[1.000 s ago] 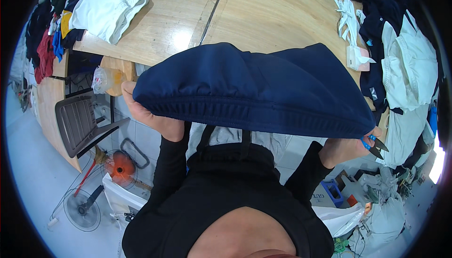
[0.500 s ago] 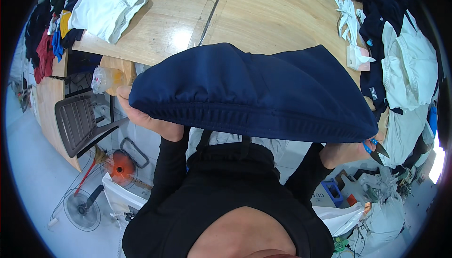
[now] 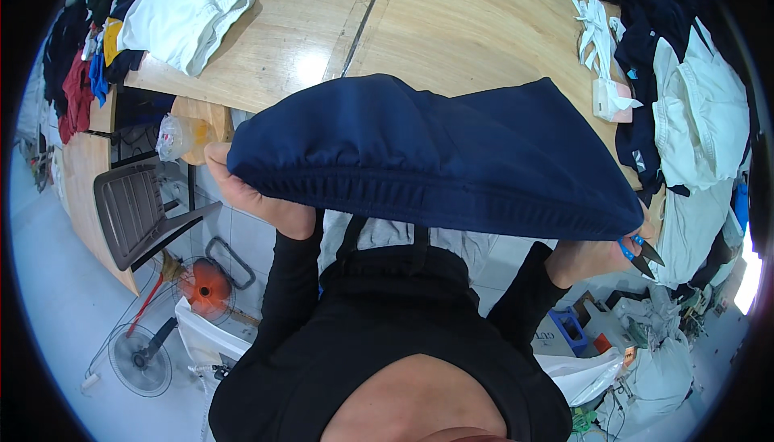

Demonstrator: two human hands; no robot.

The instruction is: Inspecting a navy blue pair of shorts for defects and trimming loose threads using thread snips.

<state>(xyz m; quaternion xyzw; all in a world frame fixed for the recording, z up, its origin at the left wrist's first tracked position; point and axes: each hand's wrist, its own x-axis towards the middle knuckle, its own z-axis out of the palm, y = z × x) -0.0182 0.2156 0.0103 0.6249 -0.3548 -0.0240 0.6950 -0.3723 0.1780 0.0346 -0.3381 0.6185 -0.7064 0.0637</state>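
A navy blue garment (image 3: 419, 152) with a gathered elastic waistband is stretched sideways between my hands, in front of my body and over the table's near edge. The waistband runs along the side nearest me. My left hand (image 3: 270, 206) grips its left end, with the fingertips partly hidden by the cloth. At the right end my right hand (image 3: 588, 256) is closed on the waistband, most of its fingers covered by the fabric. That same hand also keeps small thread snips (image 3: 643, 258) with blue handles, their dark blades pointing outward to the right.
White folded clothes (image 3: 185, 14) lie at the table's (image 3: 459, 31) far left. Along the right are white garments (image 3: 697, 119), dark cloth and a tissue box (image 3: 610, 102). A plastic chair (image 3: 133, 208), a wooden stool (image 3: 193, 111) and fans (image 3: 141, 357) stand on the left.
The garment's left end has shifted slightly to the right with my left hand, and its waistband edge sits a little higher. My right hand and the snips have barely moved.
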